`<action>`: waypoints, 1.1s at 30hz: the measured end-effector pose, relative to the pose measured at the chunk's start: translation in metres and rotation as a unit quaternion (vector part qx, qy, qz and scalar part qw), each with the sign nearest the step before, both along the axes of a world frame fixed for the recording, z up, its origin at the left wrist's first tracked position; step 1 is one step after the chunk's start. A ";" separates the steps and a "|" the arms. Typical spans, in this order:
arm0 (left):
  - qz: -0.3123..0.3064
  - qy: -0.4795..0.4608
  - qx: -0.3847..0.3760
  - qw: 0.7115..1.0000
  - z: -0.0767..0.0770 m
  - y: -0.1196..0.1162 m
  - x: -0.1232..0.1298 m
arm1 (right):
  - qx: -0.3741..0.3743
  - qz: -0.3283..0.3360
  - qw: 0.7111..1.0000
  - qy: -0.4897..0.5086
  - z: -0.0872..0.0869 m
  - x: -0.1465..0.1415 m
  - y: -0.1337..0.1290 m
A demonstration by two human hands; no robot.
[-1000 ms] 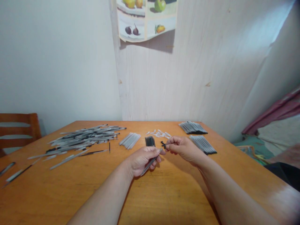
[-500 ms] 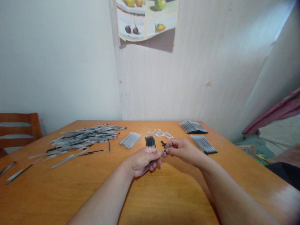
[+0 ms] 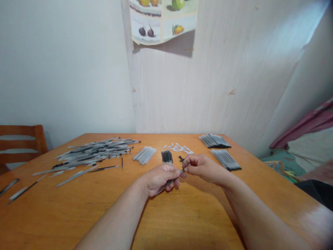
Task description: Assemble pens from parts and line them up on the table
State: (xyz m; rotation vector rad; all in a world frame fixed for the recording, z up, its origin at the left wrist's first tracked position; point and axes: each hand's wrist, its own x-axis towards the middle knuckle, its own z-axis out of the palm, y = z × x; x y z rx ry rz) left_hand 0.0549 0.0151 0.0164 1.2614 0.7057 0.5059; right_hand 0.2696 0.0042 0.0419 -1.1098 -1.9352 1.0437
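Note:
My left hand [image 3: 160, 177] is closed around a slim translucent pen [image 3: 163, 187], whose lower end sticks out beneath the palm. The fingertips of my right hand [image 3: 202, 167] meet the pen's other end, pinching a tiny black plug [image 3: 183, 169] there. Both hands are touching or nearly so, and the fingers hide most of the join. Just beyond my left hand lies a row of black pen refills [image 3: 167, 156]. A few loose black plugs [image 3: 181, 158] sit past my right fingertips, and behind them are scattered small white tips [image 3: 179, 148].
A wooden table [image 3: 182, 222] carries a large jumbled pile of pens [image 3: 96, 152] at the left. Clear tubes [image 3: 144, 155] lie in a row nearer the middle. Two stacks of black-ended pens, a far one [image 3: 213, 141] and a near one [image 3: 225, 159], are at the right.
My right fingers have shifted very slightly at the pen's end, and the black plug shows a little more there. My left hand keeps the same grip.

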 end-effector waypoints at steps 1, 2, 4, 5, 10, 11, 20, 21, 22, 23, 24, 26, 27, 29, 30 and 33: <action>-0.002 0.000 -0.002 1.000 0.000 0.000 0.000 | -0.005 0.006 1.000 0.006 0.000 0.000 0.000; -0.005 0.000 -0.003 1.000 0.000 0.000 0.000 | -0.011 0.012 1.000 0.012 0.001 0.000 -0.001; -0.008 -0.002 -0.003 1.000 0.000 0.000 0.000 | -0.023 0.020 0.999 0.023 0.002 0.000 -0.001; -0.008 -0.005 -0.002 1.000 0.000 0.000 -0.001 | -0.030 0.021 0.999 0.030 0.003 -0.001 -0.002; 0.000 -0.022 0.006 1.000 0.002 -0.001 -0.001 | -0.065 0.010 0.996 0.056 0.007 0.000 -0.004; 0.000 -0.023 0.005 1.000 0.002 -0.001 -0.001 | -0.066 0.013 0.996 0.054 0.008 0.000 -0.005; 0.007 -0.014 0.021 1.000 -0.001 -0.001 0.000 | -0.005 -0.010 0.999 -0.051 0.005 -0.005 -0.005; 0.007 -0.010 0.021 1.000 -0.001 -0.001 0.000 | 0.010 -0.015 0.998 -0.068 0.004 -0.007 -0.005; 0.006 -0.009 0.020 1.000 -0.001 -0.001 0.001 | 0.024 -0.016 0.996 -0.081 0.003 -0.009 -0.005; 0.004 -0.007 0.020 1.000 -0.001 -0.001 0.001 | 0.033 -0.010 0.995 -0.090 0.002 -0.011 -0.005; 0.004 -0.007 0.019 1.000 -0.001 -0.002 0.001 | 0.036 0.000 0.995 -0.094 0.002 -0.012 -0.005; 0.004 -0.007 0.021 1.000 -0.001 -0.001 0.002 | 0.035 0.027 0.995 -0.090 0.001 -0.014 -0.004; 0.006 -0.008 0.021 1.000 -0.001 -0.001 0.002 | 0.035 0.034 0.995 -0.086 0.001 -0.014 -0.004; 0.010 -0.014 0.022 1.000 -0.001 0.000 0.002 | 0.045 0.026 0.996 -0.079 0.002 -0.013 -0.003; 0.010 -0.017 0.022 1.000 -0.002 0.000 0.001 | 0.049 0.012 0.996 -0.077 0.003 -0.012 -0.004; 0.016 -0.021 0.016 1.000 -0.002 0.001 0.001 | 0.034 -0.014 0.997 -0.065 0.004 -0.010 -0.005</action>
